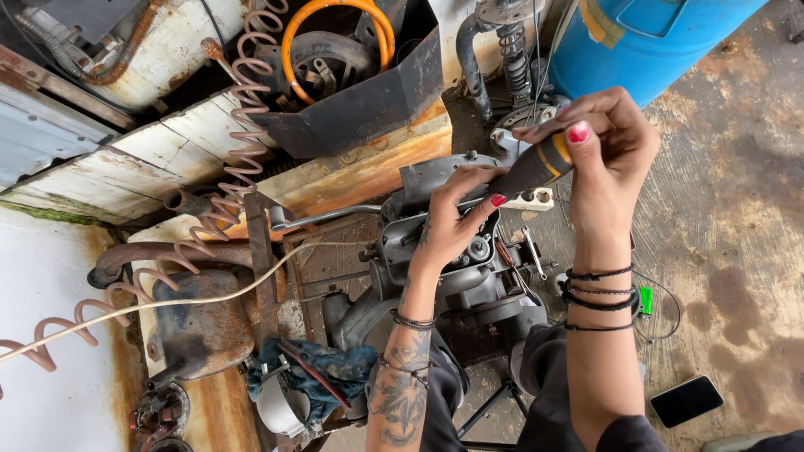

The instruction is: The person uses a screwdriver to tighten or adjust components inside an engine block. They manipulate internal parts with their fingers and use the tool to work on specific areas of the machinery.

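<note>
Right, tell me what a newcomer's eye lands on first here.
First the two hands at centre: the right hand grips a black-and-orange screwdriver, while the left hand steadies its tip on a grey engine. Then the pink coiled hose snaking down the left, and the blue barrel at top right.

A blue barrel (645,42) is seen at one o'clock, on stained concrete. A black phone (687,400) lies at five o'clock, with a small green object (646,300) above it. A coiled pink hose (243,125) is strung from eleven toward eight o'clock, past an orange hose (335,33) looped in a dark metal bin (368,100). A blue rag (327,372) is bunched at six o'clock, beside a rusted tank (201,326).
</note>
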